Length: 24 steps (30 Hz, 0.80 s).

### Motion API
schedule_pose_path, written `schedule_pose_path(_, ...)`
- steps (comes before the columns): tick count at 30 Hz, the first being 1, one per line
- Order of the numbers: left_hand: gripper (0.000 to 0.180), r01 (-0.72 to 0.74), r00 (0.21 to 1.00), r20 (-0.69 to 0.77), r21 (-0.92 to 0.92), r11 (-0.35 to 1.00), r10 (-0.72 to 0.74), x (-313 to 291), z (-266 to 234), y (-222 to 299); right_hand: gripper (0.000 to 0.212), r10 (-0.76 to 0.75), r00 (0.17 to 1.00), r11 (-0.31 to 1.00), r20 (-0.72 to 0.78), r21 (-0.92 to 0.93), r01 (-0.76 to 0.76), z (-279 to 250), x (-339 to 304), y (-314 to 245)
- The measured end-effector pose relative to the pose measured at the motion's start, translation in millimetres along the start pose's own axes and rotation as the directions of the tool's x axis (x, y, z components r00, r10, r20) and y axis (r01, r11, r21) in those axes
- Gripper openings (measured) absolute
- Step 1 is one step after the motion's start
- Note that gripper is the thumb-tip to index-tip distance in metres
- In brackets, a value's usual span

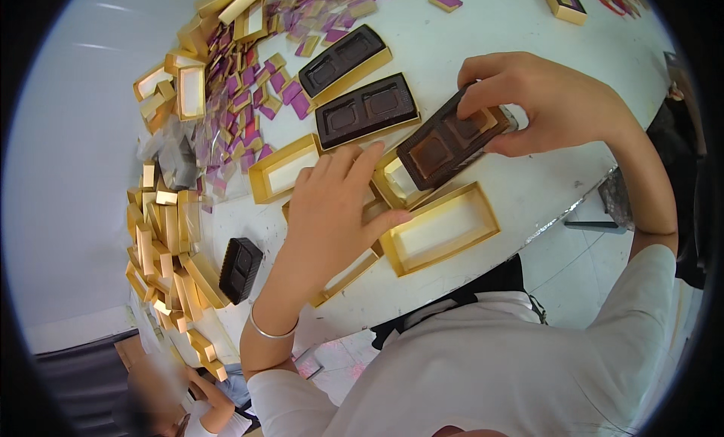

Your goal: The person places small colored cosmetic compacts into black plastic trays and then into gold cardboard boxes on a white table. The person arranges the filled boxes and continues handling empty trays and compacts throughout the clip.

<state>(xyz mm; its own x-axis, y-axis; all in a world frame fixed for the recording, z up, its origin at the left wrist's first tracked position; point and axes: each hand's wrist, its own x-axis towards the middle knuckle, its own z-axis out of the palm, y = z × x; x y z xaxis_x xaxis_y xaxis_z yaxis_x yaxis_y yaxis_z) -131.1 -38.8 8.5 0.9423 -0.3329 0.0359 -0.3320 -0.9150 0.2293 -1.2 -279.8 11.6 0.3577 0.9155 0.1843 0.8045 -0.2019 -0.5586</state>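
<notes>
My right hand point(539, 98) grips a dark brown plastic tray insert point(431, 156) with two square hollows by its far end. The insert lies tilted over an open gold box point(388, 182), its near end at the box's opening. My left hand point(332, 207) reaches over the neighbouring gold boxes, fingers and thumb apart, with its fingertips close to that box. Right of my left thumb sits an open gold box point(445, 230) with a white bottom. Two gold boxes farther back hold brown inserts, the nearer insert point(366, 109) and the farther insert point(343, 60).
Another open gold box point(286, 169) stands left of centre. A loose brown insert point(240, 269) is at the left, beside a heap of gold boxes point(162, 241). Many small purple-and-gold pieces point(253, 98) cover the back left. Another person point(211, 403) is at the lower left.
</notes>
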Motion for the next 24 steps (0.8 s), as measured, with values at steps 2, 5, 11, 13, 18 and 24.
schedule_pose_path(2,0.065,0.084,0.988,0.127,0.056,0.995,-0.090,2,-2,8,0.023,-0.021,0.999,0.998,0.033,0.062,0.019,6,8,1)
schedule_pose_path(5,0.066,0.051,0.995,0.085,-0.011,0.999,-0.050,2,4,8,0.024,-0.003,0.998,0.984,0.059,0.176,-0.007,19,14,2)
schedule_pose_path(11,0.066,-0.014,0.998,0.065,-0.123,0.992,0.022,1,12,0,0.030,-0.031,0.981,0.949,0.189,0.315,-0.031,11,5,11)
schedule_pose_path(13,0.067,-0.019,0.996,0.085,-0.165,0.986,0.033,1,12,-5,0.033,-0.077,0.977,0.970,0.201,0.243,0.026,9,4,11)
schedule_pose_path(18,0.070,-0.063,0.991,0.100,-0.222,0.973,0.087,2,12,-16,0.032,-0.205,0.964,0.908,0.169,-0.336,0.252,24,-5,9)
schedule_pose_path(24,0.065,-0.093,0.989,0.099,-0.139,0.986,0.107,1,14,-14,0.032,-0.208,0.977,0.923,0.038,-0.323,0.209,47,-22,20)
